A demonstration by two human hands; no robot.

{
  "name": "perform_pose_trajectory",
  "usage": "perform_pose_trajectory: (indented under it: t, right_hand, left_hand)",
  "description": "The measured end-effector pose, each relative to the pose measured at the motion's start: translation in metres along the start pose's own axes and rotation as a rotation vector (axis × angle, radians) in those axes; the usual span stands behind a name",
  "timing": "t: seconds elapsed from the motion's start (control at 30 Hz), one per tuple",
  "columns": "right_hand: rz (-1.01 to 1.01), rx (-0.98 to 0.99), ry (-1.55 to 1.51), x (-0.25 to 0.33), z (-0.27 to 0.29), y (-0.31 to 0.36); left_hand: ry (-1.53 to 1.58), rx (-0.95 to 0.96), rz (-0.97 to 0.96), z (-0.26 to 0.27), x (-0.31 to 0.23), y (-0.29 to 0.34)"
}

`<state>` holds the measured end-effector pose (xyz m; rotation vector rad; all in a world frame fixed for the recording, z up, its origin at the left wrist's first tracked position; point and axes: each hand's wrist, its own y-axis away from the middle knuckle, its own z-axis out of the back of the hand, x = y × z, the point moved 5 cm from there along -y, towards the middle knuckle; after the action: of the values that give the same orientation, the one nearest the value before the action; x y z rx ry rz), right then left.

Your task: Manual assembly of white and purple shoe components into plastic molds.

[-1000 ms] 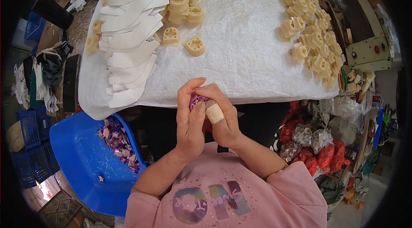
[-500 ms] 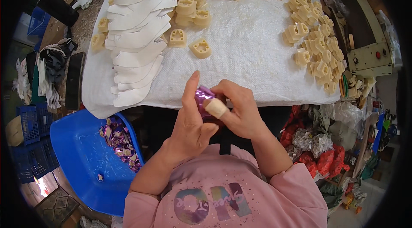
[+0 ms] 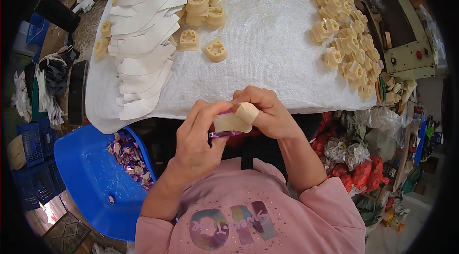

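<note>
Between both hands, just off the table's near edge, is a small shoe heel [image 3: 228,123] with a pale beige face and a shiny purple covering along its lower edge. My left hand [image 3: 193,137] pinches it from the left, fingers over the top and thumb below. From the right, my right hand [image 3: 271,116] grips it with curled fingers; a tan wrap [image 3: 247,112] covers that thumb. My fingers hide part of the heel. Beyond them, a loose cream heel [image 3: 214,51] lies on the white woven cover [image 3: 267,63], beside another cream heel [image 3: 189,40].
Overlapping white curved strips [image 3: 143,63] line the table's left side. Many cream heels [image 3: 356,48] are heaped along the right. A blue tub [image 3: 91,172] with purple pieces [image 3: 130,156] stands at lower left, a dark phone [image 3: 77,91] above it. Red bags [image 3: 368,175] sit at right.
The heel has turned, bringing its beige face into view where purple showed before. My left hand has shifted left, its raised index finger now bent onto the heel. The view has moved slightly.
</note>
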<state>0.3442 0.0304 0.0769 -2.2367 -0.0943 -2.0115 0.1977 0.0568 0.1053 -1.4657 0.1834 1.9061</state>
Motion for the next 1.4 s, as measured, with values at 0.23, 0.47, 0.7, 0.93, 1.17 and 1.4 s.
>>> perform_pose_trajectory:
  t: [0.23, 0.47, 0.7, 0.93, 1.17, 1.4]
  right_hand:
    - [-0.007, -0.252, 0.1, -0.003, -0.004, 0.003]
    - [0.074, -0.084, -0.26, -0.016, -0.008, 0.01]
    - [-0.059, -0.314, -0.249, -0.022, -0.016, 0.009]
    - [0.0, -0.411, -0.235, -0.025, -0.023, 0.01]
    - [0.042, -0.453, 0.109, -0.013, -0.022, 0.008]
    - [0.216, 0.033, -0.058, -0.008, -0.015, 0.001]
  left_hand:
    - [-0.076, -0.08, 0.024, -0.006, 0.014, -0.003]
    - [-0.071, -0.218, 0.021, -0.017, 0.007, 0.003]
    - [-0.306, -0.329, -0.046, -0.021, 0.008, 0.001]
    - [-0.252, -0.453, -0.074, -0.021, 0.004, 0.004]
    - [-0.244, -0.438, -0.05, -0.018, 0.014, 0.003]
    - [0.66, -0.137, 0.39, -0.015, 0.036, 0.005]
